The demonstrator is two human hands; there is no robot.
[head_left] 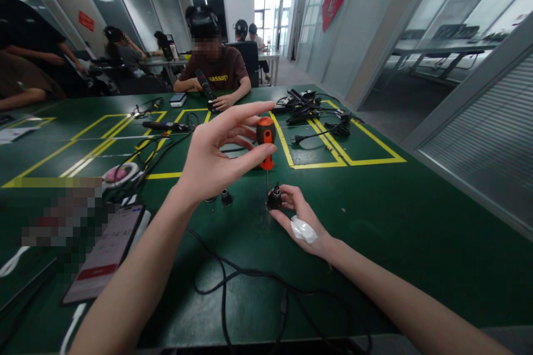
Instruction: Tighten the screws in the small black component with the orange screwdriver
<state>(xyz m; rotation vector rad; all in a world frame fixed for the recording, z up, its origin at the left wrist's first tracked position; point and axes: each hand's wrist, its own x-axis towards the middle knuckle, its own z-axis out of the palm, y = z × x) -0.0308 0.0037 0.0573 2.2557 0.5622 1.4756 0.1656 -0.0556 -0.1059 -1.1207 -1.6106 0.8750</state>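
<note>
An orange and black screwdriver (266, 147) stands upright in front of me, its metal shaft pointing down. Around its handle are the spread fingers of my left hand (225, 152), the thumb crossing close to the handle's side; whether they touch it is unclear. Below, my right hand (302, 219) pinches a small black part with a metal tip (275, 198), beside the lower end of the shaft. A white patch (303, 229) covers the base of my right thumb. Another small black part (226, 197) stands on the green table (400, 233) to the left.
Black cables (250, 273) loop across the near table. A phone (106, 252) and a white roll (120, 173) lie left. Bundled cords (303, 105) and yellow tape rectangles (375, 161) are farther back. A person (220, 69) sits opposite, holding a tool (204, 83).
</note>
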